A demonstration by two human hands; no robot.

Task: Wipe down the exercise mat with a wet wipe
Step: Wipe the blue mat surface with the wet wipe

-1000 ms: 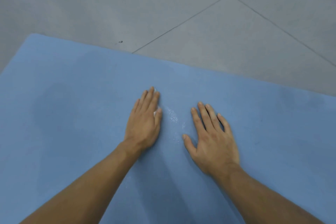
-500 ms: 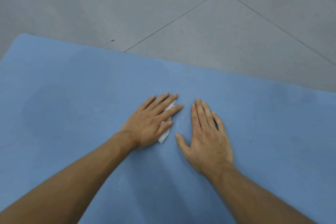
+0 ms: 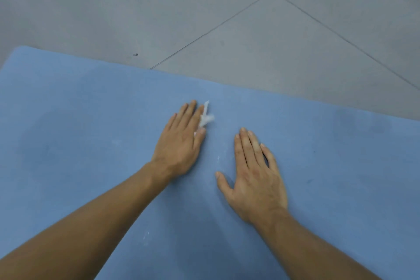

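A blue exercise mat [image 3: 79, 143] fills the lower part of the view. My left hand [image 3: 181, 141] lies flat on it with straight fingers, pressing a white wet wipe [image 3: 205, 117] against the mat. Most of the wipe is hidden under the palm; a crumpled end sticks out by the index finger. My right hand [image 3: 256, 175] rests flat on the mat to the right, fingers straight, holding nothing. Faint white streaks [image 3: 218, 159] mark the mat between the two hands.
Grey tiled floor [image 3: 204, 7] with dark grout lines lies beyond the mat's far edge. A small dark speck [image 3: 135, 54] sits on the floor near that edge. Darker damp patches [image 3: 56, 134] show on the mat at left and right.
My left hand has swung from angled right to pointing forward and slid the wipe away from me. The wipe's end now shows beside the index finger. My right hand stays put.
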